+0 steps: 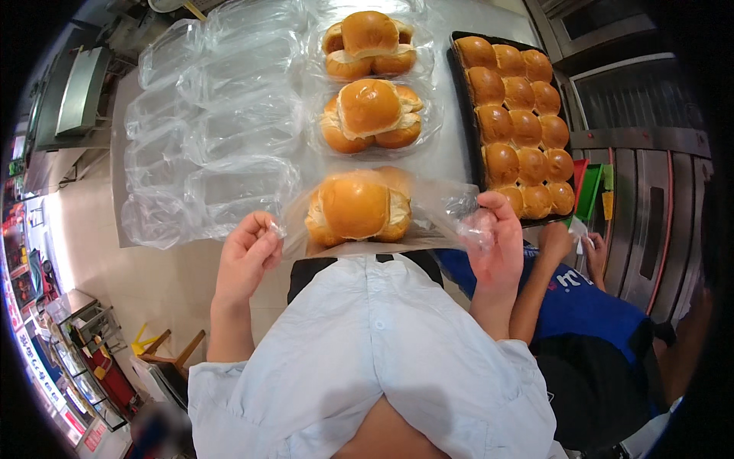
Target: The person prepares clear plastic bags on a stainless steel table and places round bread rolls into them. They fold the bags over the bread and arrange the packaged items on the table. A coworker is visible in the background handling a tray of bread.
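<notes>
Close in front of me a stack of golden buns (354, 206) sits on a clear plastic bag (437, 205) whose ends are drawn out to both sides. Pinched between the thumb and fingers of my left hand (248, 249) is the bag's left end. My right hand (495, 243), palm turned up, grips the right end, with crumpled film lying over its palm and fingers. Beyond them, two more bun stacks, a middle one (370, 113) and a far one (368, 42), rest on spread clear film, one bun lying across the others in each.
Rows of clear plastic trays in film (243, 115) cover the table's left side. A black baking tray (472, 122) of golden buns stands at the right. Beside it, a co-worker in a blue shirt (585, 302) has both hands near a white item, close to green and red objects (587, 191).
</notes>
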Tool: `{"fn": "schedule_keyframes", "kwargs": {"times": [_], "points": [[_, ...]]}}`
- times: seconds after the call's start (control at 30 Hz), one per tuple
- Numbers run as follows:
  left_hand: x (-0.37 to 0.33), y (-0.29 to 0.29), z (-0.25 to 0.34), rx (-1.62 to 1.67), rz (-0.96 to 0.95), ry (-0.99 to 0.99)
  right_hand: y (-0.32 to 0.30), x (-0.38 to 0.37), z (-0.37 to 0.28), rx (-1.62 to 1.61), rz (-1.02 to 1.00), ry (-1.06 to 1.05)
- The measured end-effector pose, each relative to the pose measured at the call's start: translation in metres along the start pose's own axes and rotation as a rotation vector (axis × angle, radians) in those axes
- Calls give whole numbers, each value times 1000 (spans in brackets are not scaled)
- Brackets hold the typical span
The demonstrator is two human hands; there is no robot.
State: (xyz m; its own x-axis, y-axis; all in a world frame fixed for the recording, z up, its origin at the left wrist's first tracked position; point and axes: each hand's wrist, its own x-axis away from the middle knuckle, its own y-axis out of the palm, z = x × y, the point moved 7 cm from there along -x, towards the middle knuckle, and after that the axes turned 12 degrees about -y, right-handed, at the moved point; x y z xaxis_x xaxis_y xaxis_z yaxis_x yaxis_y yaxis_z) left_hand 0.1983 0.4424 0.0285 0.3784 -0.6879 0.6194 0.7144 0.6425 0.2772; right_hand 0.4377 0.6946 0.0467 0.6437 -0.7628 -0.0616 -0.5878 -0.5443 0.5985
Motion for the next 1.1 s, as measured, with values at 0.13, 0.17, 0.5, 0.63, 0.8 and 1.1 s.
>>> {"fn": "schedule_keyframes", "kwargs": {"times": [0.13,0.17,0.5,0.63,0.8,1.1], "points": [[-7,9,7,-146,79,80,-11,13,0,343,-49,157],[-4,12,5,-151,32,74,-5,15,-7,427,-152,153],[7,1,15,-723,73,720,-37,9,-1,1499,-653,-19],[-45,9,-4,-773,-14,665,26,-4,65,1460,-902,-40],[-101,41,-37,-909,-137,611,-4,-2,117,996,-555,-283],[-88,26,-38,-737,-111,641,-21,-6,100,877,-416,-237]]}}
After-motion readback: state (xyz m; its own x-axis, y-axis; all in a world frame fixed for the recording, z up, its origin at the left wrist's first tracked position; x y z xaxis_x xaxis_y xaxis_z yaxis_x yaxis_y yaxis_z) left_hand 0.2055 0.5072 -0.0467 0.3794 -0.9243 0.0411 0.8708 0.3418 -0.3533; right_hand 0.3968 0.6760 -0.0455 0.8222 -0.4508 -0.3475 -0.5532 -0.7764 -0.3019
